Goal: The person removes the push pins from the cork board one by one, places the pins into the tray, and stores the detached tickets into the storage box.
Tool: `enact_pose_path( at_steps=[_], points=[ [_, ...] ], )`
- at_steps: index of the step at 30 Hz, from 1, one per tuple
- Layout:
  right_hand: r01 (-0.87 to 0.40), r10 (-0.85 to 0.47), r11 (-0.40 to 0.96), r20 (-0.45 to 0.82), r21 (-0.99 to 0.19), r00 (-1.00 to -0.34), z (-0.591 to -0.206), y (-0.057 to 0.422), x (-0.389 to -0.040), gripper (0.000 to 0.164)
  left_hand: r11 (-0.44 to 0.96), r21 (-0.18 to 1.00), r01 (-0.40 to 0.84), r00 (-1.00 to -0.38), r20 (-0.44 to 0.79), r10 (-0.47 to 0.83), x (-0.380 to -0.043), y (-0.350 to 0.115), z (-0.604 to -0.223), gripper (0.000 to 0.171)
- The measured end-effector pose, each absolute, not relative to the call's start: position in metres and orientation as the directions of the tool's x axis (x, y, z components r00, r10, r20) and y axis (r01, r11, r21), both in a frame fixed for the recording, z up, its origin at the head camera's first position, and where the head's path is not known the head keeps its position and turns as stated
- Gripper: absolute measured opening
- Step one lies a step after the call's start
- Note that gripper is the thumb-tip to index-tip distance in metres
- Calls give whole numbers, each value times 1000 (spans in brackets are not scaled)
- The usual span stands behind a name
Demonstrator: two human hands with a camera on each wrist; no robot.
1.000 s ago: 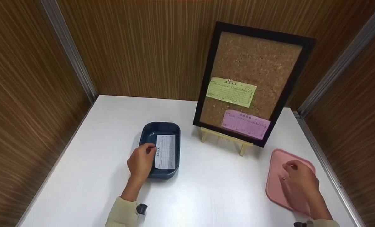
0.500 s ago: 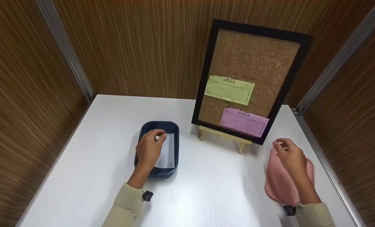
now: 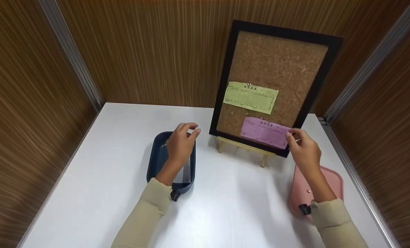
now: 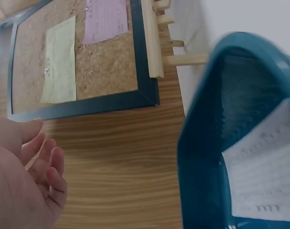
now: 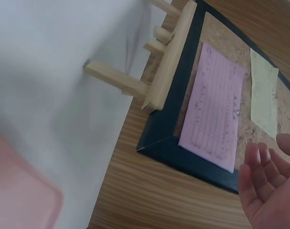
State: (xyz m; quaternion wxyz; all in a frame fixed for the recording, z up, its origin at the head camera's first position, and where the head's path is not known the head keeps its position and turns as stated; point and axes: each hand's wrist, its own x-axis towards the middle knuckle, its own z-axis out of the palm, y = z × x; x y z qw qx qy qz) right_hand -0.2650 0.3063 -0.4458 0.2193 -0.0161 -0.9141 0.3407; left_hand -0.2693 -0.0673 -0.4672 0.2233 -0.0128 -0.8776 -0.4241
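Observation:
A black-framed cork board [image 3: 284, 58] leans on a small wooden easel [image 3: 248, 147]. Pinned to it are a green paper slip [image 3: 251, 97] and, lower down, a pink paper slip [image 3: 263, 132]. My right hand [image 3: 304, 150] is raised in front of the board's lower right corner, overlapping the pink slip's edge in the head view; its fingers [image 5: 262, 174] are loosely bent with nothing between them. My left hand [image 3: 182, 144] hovers over the dark blue tray [image 3: 150, 168], fingers [image 4: 49, 167] relaxed and holding nothing. A white paper slip [image 4: 264, 167] lies in that tray, partly hidden by my arm in the head view.
A pink tray [image 3: 332, 179] lies at the right under my right forearm, with a small shiny pin [image 3: 308, 191] on it. Wood-grain panels [image 3: 149, 51] enclose the white table [image 3: 225, 206] at the back and both sides.
My right hand has risen from above the pink tray, forward and left to the board's lower corner. My left hand has lifted away from the white slip, moving forward and right. The slip stays in the tray.

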Motion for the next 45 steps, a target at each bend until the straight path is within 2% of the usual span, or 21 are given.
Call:
enact_pose_path(
  at_steps=[19,31,38,45],
  points=[
    [-299,92,746,537,-595,-839,-423,260,-308,30,636,689,346,-874,484,-50,-321,-21,-434,26],
    [-317,90,761,576,-566,-813,-412,244,-331,26,592,700,400,-845,531,-57,-350,-7,-406,23],
    [-339,63,780,605,-526,-794,-397,227,-344,26,563,715,415,-854,520,-31,-369,-1,-398,26],
    [-310,71,799,593,-516,-802,-389,217,-360,26,536,746,395,-872,488,-38,-386,0,-401,25]
  ],
)
